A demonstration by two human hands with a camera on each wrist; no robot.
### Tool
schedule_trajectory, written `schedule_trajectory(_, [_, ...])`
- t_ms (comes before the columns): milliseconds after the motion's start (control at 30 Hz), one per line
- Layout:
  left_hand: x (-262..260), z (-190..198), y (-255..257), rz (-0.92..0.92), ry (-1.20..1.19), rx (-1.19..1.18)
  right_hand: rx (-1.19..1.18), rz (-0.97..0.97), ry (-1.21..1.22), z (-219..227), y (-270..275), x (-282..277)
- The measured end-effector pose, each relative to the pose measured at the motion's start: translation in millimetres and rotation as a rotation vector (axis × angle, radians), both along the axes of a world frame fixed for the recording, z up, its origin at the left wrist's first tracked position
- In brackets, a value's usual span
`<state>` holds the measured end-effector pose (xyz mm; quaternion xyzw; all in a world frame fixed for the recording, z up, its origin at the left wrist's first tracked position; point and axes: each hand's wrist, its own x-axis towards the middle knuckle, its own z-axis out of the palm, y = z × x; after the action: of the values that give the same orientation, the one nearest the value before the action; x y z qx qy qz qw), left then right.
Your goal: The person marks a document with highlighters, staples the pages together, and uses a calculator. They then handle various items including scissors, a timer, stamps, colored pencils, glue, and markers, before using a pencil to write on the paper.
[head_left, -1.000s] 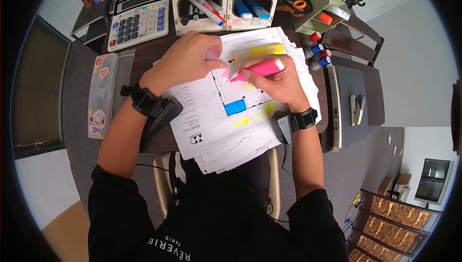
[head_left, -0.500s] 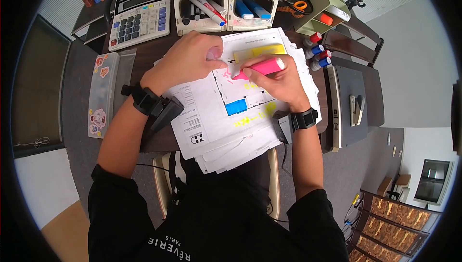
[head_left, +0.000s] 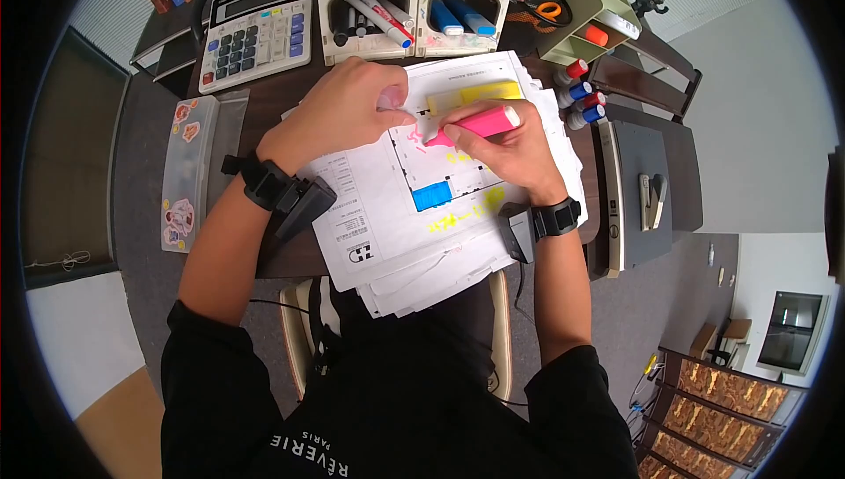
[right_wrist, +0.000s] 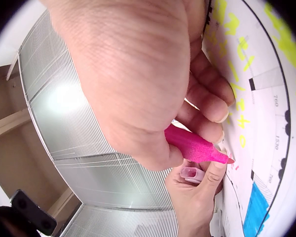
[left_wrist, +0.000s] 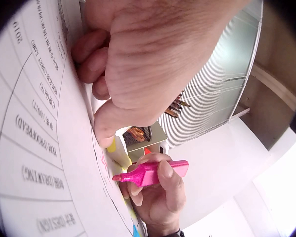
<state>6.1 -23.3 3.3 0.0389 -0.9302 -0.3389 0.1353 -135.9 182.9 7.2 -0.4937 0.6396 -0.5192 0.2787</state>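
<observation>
My right hand (head_left: 510,149) pinches a pink highlighter (left_wrist: 150,174) between thumb and fingers, its uncapped tip at the top sheet of paper (head_left: 352,175). Short pink strokes (head_left: 415,138) lie beside the tip. On the sheet is a printed plan with a blue-filled block (head_left: 431,196) and yellow handwriting (head_left: 465,212). My left hand (head_left: 352,105) rests on the sheet's left part, its fingertips close to the pink strokes. Tucked in its curled fingers is a pale pink highlighter cap (right_wrist: 191,174), best seen in the right wrist view.
A calculator (head_left: 255,35) stands at the back left, next to an organizer (head_left: 370,52) of pens. Small red- and blue-capped bottles (head_left: 581,92) line the right side near a stapler (head_left: 652,202). A stickered plastic case (head_left: 187,175) lies at left. A yellow highlighter (head_left: 480,92) lies on the papers.
The highlighter tip has shifted slightly up and right, showing more of a short pink stroke. The left hand has stayed in place.
</observation>
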Motion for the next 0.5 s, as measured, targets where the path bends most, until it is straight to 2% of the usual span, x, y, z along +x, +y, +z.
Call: schedule_trajectory(500, [0.1,-1.1,-1.0,-0.007,0.007,-0.001,-0.027,0.017,0.024,-3.1,-2.1,0.0])
